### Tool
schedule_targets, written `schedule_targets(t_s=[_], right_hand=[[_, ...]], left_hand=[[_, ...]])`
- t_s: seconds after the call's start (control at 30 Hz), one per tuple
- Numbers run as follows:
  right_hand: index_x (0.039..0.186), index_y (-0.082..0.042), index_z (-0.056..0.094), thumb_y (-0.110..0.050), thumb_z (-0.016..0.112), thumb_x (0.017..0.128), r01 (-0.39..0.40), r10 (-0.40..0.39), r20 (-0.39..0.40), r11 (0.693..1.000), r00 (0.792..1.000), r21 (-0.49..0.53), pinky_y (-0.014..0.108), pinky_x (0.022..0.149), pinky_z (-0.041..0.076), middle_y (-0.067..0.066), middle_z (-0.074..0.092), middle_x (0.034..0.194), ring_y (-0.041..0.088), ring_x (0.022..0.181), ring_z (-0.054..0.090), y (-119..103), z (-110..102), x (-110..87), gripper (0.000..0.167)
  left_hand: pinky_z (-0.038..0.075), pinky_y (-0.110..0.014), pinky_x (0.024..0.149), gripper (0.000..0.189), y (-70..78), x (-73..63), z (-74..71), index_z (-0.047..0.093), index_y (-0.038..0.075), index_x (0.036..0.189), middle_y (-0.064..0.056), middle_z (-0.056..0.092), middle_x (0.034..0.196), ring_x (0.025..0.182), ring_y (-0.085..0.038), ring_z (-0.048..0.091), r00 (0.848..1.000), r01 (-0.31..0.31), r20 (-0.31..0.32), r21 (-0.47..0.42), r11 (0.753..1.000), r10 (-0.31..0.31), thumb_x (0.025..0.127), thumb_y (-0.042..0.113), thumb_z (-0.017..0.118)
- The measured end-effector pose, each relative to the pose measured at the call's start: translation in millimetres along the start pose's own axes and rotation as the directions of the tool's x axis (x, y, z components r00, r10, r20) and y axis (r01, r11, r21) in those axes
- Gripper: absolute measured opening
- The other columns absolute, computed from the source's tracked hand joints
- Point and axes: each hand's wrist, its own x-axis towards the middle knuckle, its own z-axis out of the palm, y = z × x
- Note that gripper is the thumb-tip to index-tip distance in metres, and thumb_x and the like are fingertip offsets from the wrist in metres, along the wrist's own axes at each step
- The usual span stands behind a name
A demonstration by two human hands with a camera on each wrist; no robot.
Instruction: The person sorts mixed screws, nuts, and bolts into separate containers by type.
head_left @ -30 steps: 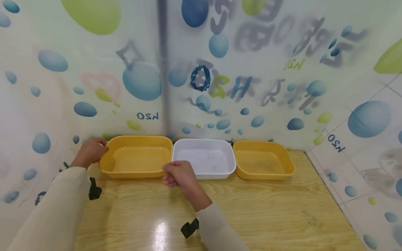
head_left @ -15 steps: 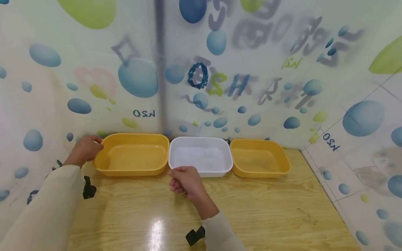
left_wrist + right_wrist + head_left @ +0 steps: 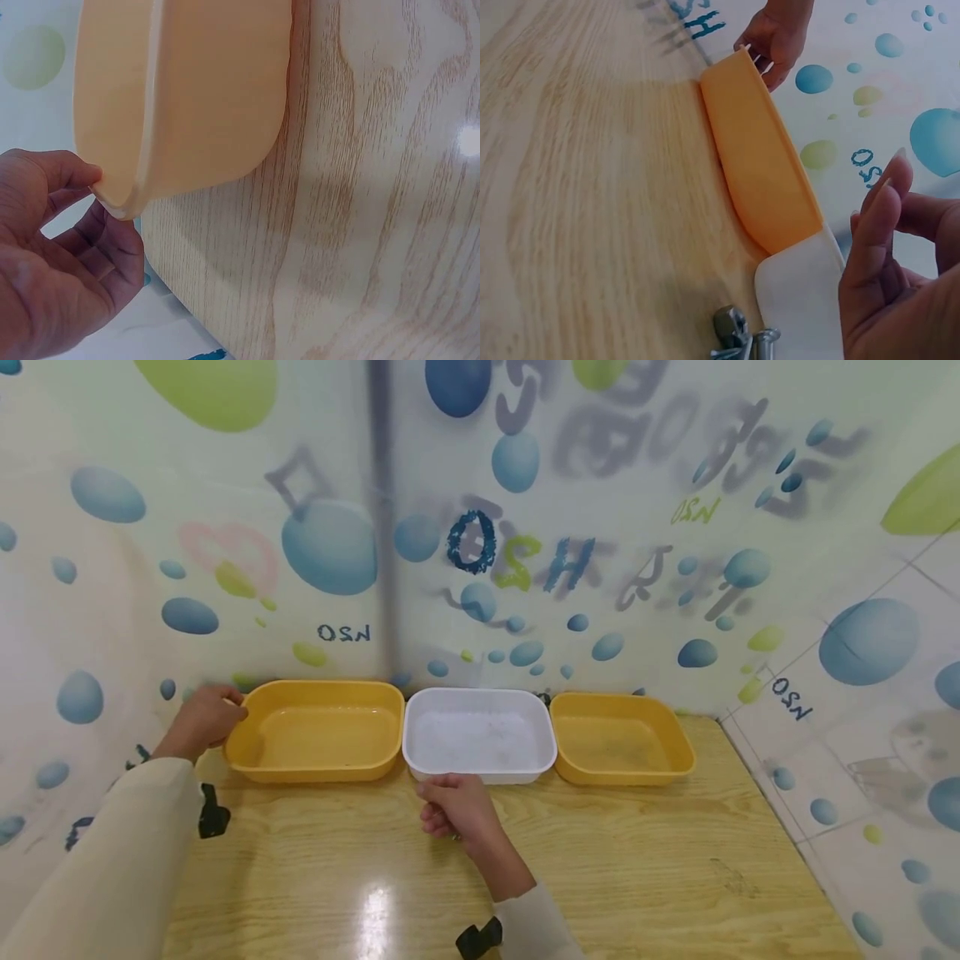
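At the left end of the row, a yellow plastic tray (image 3: 315, 737) has its left rim pinched by my left hand (image 3: 202, 720). The left wrist view shows the thumb and fingers of that hand (image 3: 64, 247) on the tray's rim corner (image 3: 124, 199). My right hand (image 3: 461, 814) hovers in front of a white tray (image 3: 480, 764), its fingers loosely curled with nothing visible between them. Several metal bolts and nuts (image 3: 742, 337) sit below the right hand, near the white tray (image 3: 799, 289); in the head view the hand mostly hides them.
A second yellow tray (image 3: 622, 772) stands right of the white one. All three trays line up against a patterned curtain (image 3: 637, 527) at the back of the wooden table (image 3: 637, 868). The table's right edge (image 3: 787, 839) slopes beside a tiled, patterned surface.
My right hand has moved from the left yellow tray's front right corner rightward and toward me. My left hand keeps its hold on the tray rim. The view has shifted slightly.
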Motion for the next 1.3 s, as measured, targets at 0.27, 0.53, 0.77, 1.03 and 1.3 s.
schedule_targets(t_s=[0.27, 0.53, 0.77, 1.03, 1.3], right_hand=[[0.104, 0.002, 0.067, -0.013, 0.066, 0.091, -0.009, 0.009, -0.004, 1.0, 1.0, -0.02, 0.022, 0.044, 0.049, 0.002, 0.06, 0.058, 0.009, 0.046, 0.057, 15, -11, -0.5, 0.02], [0.109, 0.003, 0.066, -0.008, 0.063, 0.091, -0.007, 0.007, 0.011, 1.0, 1.0, -0.025, 0.021, 0.043, 0.048, 0.002, 0.059, 0.058, 0.008, 0.045, 0.055, 31, -20, 1.2, 0.021], [0.108, 0.0, 0.065, -0.005, 0.062, 0.088, -0.035, 0.035, -0.018, 0.999, 0.999, -0.034, 0.022, 0.041, 0.047, 0.003, 0.058, 0.058, 0.008, 0.044, 0.054, 42, -23, 5.4, 0.02], [0.104, -0.001, 0.065, -0.001, 0.062, 0.084, -0.037, 0.031, -0.047, 0.993, 0.998, -0.112, 0.023, 0.038, 0.045, 0.004, 0.058, 0.056, 0.009, 0.042, 0.054, 43, -19, 2.5, 0.021], [0.094, -0.003, 0.064, 0.004, 0.059, 0.077, 0.01, -0.042, -0.099, 0.953, 0.994, -0.301, 0.025, 0.036, 0.046, 0.005, 0.057, 0.05, 0.009, 0.037, 0.052, 43, -16, 0.1, 0.018]], left_hand=[[0.052, -0.031, 0.068, 0.045, 1.1, -1.1, 1.1, 0.039, -0.013, 0.131, -0.034, 0.045, 0.123, 0.094, -0.04, 0.051, 1.0, -0.006, -0.014, 0.005, 1.0, 0.006, 0.096, 0.014, 0.048], [0.054, -0.046, 0.081, 0.046, 2.5, -2.4, 1.3, 0.038, -0.013, 0.132, -0.035, 0.043, 0.126, 0.097, -0.042, 0.05, 1.0, 0.002, -0.02, -0.01, 1.0, -0.002, 0.096, 0.013, 0.049], [0.052, -0.05, 0.089, 0.046, 6.0, -4.0, 3.9, 0.038, -0.012, 0.133, -0.034, 0.042, 0.127, 0.098, -0.042, 0.05, 0.999, 0.016, -0.033, -0.01, 1.0, -0.016, 0.096, 0.013, 0.049], [0.051, -0.052, 0.091, 0.046, 4.4, -2.2, 2.9, 0.037, -0.012, 0.134, -0.034, 0.041, 0.128, 0.099, -0.042, 0.05, 0.999, 0.028, -0.018, -0.011, 1.0, -0.028, 0.097, 0.013, 0.049], [0.054, -0.049, 0.086, 0.046, 4.0, -3.8, 2.9, 0.038, -0.012, 0.133, -0.034, 0.042, 0.127, 0.098, -0.042, 0.049, 1.0, 0.01, -0.021, -0.013, 1.0, -0.01, 0.096, 0.013, 0.049]])
